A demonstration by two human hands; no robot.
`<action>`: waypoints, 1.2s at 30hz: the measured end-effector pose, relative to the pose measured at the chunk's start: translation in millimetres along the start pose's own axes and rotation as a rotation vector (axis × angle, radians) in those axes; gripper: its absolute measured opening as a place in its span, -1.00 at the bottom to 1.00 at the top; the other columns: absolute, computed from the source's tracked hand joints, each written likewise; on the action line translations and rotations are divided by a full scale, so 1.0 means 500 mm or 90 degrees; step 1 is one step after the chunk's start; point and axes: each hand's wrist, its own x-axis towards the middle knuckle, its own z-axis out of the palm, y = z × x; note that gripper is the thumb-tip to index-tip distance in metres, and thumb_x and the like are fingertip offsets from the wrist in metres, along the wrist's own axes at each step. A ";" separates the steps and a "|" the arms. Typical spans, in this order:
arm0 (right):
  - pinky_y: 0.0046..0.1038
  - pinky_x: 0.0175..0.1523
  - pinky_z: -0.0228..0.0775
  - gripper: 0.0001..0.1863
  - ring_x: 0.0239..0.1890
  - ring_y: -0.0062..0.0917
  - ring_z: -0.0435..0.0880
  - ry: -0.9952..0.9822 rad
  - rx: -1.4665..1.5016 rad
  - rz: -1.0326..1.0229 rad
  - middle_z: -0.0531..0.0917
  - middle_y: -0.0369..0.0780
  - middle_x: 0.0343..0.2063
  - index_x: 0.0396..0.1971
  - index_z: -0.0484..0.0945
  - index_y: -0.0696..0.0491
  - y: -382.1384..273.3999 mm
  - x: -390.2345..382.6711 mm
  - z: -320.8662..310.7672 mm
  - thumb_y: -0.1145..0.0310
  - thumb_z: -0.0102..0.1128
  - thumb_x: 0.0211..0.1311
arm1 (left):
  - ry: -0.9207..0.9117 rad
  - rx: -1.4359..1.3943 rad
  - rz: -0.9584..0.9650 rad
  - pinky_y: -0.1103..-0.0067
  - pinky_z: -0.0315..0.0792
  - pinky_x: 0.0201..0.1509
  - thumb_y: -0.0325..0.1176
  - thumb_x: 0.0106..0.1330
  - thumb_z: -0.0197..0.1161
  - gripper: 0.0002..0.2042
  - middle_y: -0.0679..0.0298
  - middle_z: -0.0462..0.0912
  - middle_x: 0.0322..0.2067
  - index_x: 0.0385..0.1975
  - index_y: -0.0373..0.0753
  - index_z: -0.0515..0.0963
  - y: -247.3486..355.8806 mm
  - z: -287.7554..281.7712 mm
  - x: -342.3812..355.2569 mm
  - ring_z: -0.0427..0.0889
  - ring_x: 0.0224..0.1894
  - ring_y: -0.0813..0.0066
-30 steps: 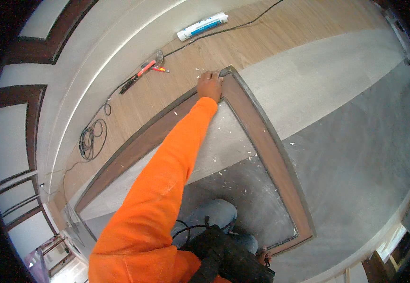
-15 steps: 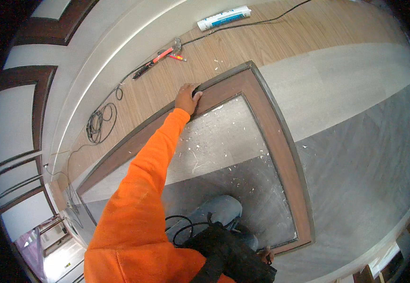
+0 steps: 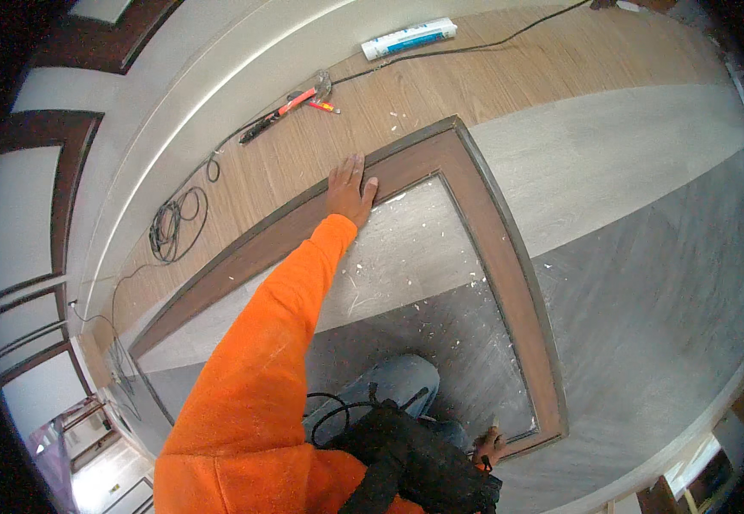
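Observation:
A large brown wooden frame [image 3: 505, 231] with dark edging lies on the floor around my knee [image 3: 402, 377]. Across its far rail rests my left hand [image 3: 351, 190], palm down, fingers stretched toward the outer edge and thumb apart. By the frame's near right corner, half hidden behind a black bag or pouch [image 3: 406, 463] at my waist, my right hand [image 3: 489, 445] shows with its fingers curled. A small pale tip sticks up from it; what it belongs to cannot be made out. White crumbs and shavings dot the floor inside the frame.
Beyond the frame lie a white and blue sealant cartridge [image 3: 409, 38], a red and black hand tool [image 3: 278, 116], a small red and yellow tool [image 3: 324, 106] and a coiled dark cable [image 3: 166, 227]. White panelled wall [image 3: 25, 214] with brown trim rises at the left.
My left hand has gone from gripping the far rail's edge to lying flat on it, slightly to the right. More of my right hand has come into view near the frame's corner.

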 end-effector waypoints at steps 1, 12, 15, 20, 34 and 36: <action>-0.48 -0.56 0.16 -0.65 -0.63 -0.65 0.36 0.032 -0.034 -0.162 0.40 -0.36 -0.66 -0.58 0.34 -0.02 -0.030 -0.010 0.028 0.20 0.16 0.39 | -0.010 0.009 0.000 0.20 -0.10 0.52 -0.08 0.41 0.03 -0.41 0.05 0.23 0.39 0.38 -0.23 0.23 0.009 -0.003 -0.001 0.12 0.45 0.08; -0.55 -0.55 0.27 -0.69 -0.65 -0.66 0.39 -0.096 0.004 -0.329 0.47 -0.31 -0.64 -0.44 0.47 0.08 -0.411 -0.024 0.252 0.17 0.08 0.43 | 0.065 -0.011 0.020 0.15 -0.01 0.48 -0.18 0.35 0.14 -0.44 0.05 0.35 0.29 0.34 -0.20 0.31 -0.018 -0.002 0.009 0.22 0.38 0.04; -0.56 -0.47 0.27 -0.70 -0.59 -0.66 0.40 -0.097 -0.024 -0.510 0.47 -0.32 -0.61 -0.42 0.47 0.11 -0.578 -0.043 0.395 0.21 0.04 0.46 | 0.095 -0.023 0.019 0.15 0.07 0.43 -0.20 0.33 0.19 -0.50 0.04 0.41 0.22 0.25 -0.21 0.40 -0.030 -0.010 0.027 0.30 0.31 0.05; -0.19 0.17 0.28 -0.57 -0.01 -0.11 0.49 0.046 -0.248 -0.680 0.54 -0.03 -0.08 0.19 0.51 0.03 -0.968 0.100 0.696 0.22 -0.16 0.48 | -0.069 -0.139 -0.054 0.20 0.25 0.32 -0.15 0.25 0.28 -0.57 0.00 0.50 0.09 0.06 -0.25 0.53 -0.005 -0.059 0.077 0.43 0.19 0.01; -0.01 0.04 0.26 -0.56 -0.07 0.02 0.47 0.346 -0.332 -0.870 0.53 0.06 -0.14 -0.12 0.53 0.22 -1.202 0.204 1.016 0.14 -0.18 0.46 | -0.209 -0.171 -0.051 0.24 0.46 0.05 -0.21 0.13 0.40 -0.66 0.13 0.60 -0.14 -0.11 -0.13 0.56 -0.083 -0.089 0.138 0.55 -0.04 0.05; 0.00 0.05 0.26 -0.55 -0.05 0.02 0.47 0.342 -0.348 -0.873 0.53 0.06 -0.13 -0.14 0.52 0.25 -1.208 0.194 1.016 0.12 -0.18 0.46 | -0.237 -0.171 -0.076 0.27 0.47 0.03 -0.26 0.12 0.42 -0.65 0.16 0.58 -0.10 -0.09 -0.13 0.55 -0.072 -0.092 0.139 0.55 -0.03 0.11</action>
